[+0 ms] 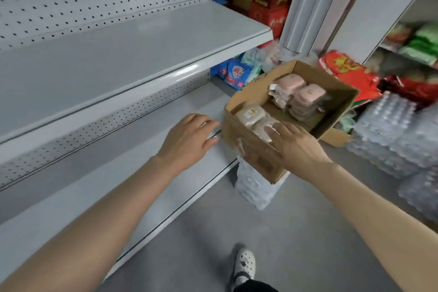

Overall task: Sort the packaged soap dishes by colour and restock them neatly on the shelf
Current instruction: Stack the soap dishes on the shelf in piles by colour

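Grey metal shelving, two tiers, grey floor. Open cardboard box (254, 157) at the end of the lower shelf (118, 173).

Wrapped soap dishes inside, four tops countable:
- Two pink (294, 83) (310, 93) at the far side, on blurred stacks.
- One beige (251, 114) and one pink (260, 129) at the near side.

Over the near rim, right hand (296, 147): fingers (272, 131) straight and spread, tips on the near pink pack, the beige one just left of them.

Above the lower shelf, left hand (187, 137): fingers (208, 124) relaxed, holding nothing, tips just beside the box's corner.

One white shoe (244, 265) on the floor.
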The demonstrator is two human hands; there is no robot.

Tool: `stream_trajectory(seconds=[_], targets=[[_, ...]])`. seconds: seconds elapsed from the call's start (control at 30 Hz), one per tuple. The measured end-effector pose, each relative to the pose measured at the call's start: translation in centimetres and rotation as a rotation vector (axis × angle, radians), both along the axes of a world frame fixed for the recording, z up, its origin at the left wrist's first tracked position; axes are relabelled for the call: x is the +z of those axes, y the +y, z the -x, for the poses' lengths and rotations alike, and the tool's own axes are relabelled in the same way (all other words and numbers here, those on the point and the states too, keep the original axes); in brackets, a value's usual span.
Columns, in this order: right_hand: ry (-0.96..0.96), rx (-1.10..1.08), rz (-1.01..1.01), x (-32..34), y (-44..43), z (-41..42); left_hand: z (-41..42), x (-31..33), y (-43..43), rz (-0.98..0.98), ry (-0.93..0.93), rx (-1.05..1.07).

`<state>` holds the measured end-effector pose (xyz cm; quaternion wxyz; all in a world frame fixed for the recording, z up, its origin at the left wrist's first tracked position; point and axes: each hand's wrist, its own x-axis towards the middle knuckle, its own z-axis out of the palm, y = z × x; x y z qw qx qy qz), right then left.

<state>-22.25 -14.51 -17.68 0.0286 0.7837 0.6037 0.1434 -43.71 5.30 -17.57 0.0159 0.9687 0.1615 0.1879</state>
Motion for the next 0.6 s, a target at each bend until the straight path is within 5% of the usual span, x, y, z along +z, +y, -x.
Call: stream_trajectory(seconds=[0.27, 0.6], targets=[[0.181, -0.071, 0.222, -4.5, -0.3, -13.5, -13.1, -5.6, -0.5, 0.247, 0.175, 0.077], [0.351, 0.012, 0.544, -11.1, 9.7, -18.5, -19.0, -9.9, 4.8, 0.290, 0.276, 0.115]])
